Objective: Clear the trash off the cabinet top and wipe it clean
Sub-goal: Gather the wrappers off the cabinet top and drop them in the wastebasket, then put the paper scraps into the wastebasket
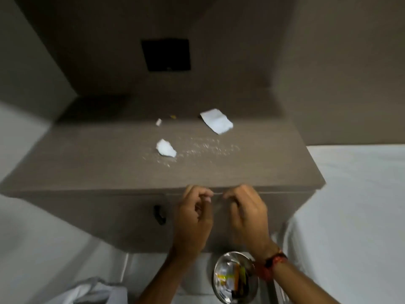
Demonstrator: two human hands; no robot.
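Observation:
The brown cabinet top (109, 163) carries a flat white paper (215, 120) at the back, a crumpled white tissue (166, 147) in the middle, a small white scrap (158, 122) and a tiny yellow bit (173, 116). Pale crumbs (208, 148) are strewn to the right of the tissue. My left hand (194, 213) and my right hand (245, 213) hover side by side at the cabinet's front edge, fingers pinched. A thin clear strip (217, 194) stretches between their fingertips; it is blurred.
A shiny metal bin (219, 268) holding wrappers stands on the floor below my right wrist. White cloth or a bag (87, 290) lies at the lower left. A white-sheeted bed (350, 216) adjoins the cabinet's right side. A black handle (158, 215) is on the cabinet front, a black panel (166, 54) on the wall.

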